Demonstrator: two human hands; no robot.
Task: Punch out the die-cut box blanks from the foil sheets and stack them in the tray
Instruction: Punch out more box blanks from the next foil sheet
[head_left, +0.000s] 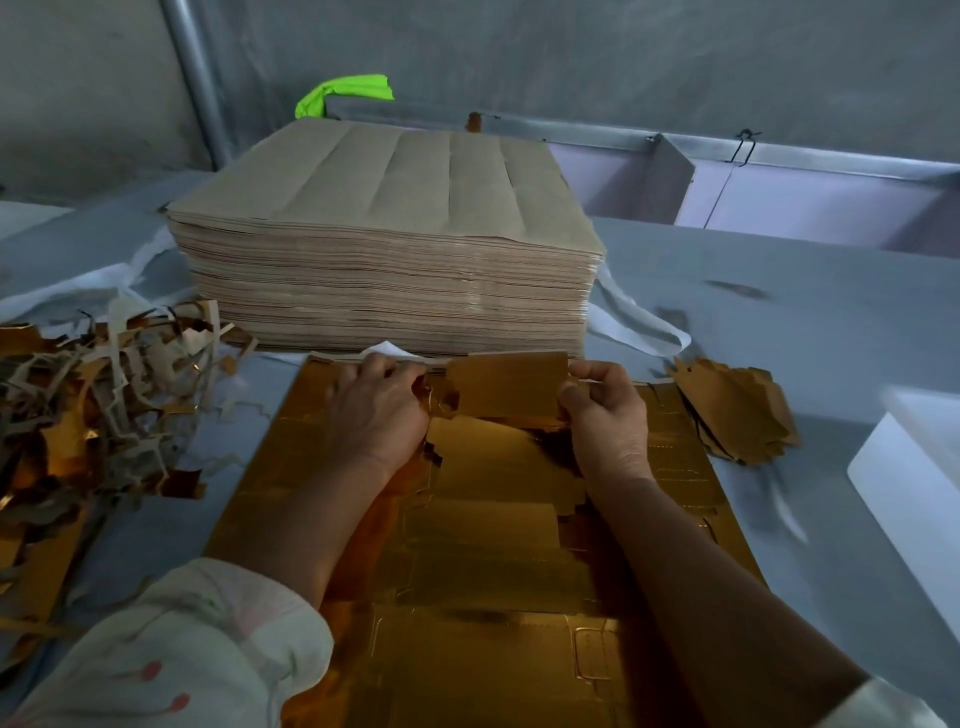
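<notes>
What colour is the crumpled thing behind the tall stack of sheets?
The crumpled thing is bright neon green; the head view shows it.

A rough grey plastered wall (571, 52) fills the back of the scene, mottled with darker patches. At the left a round galvanised metal pipe (200, 88) runs up against it, leaning slightly. Below spreads a flat blue-grey worktop (779, 291), matt, with dark smudges (735, 289) on its right half. Along the far edge of the worktop runs a thin grey metal rail (597, 132). Behind the rail sit pale lilac panels (810, 200), parted by an upright sheet-metal divider (672, 171). A bent black wire hook (744, 145) hangs on the rail. A crumpled neon-green strip (343, 93) lies at the rail's left end. The light is cool, soft and even.
</notes>
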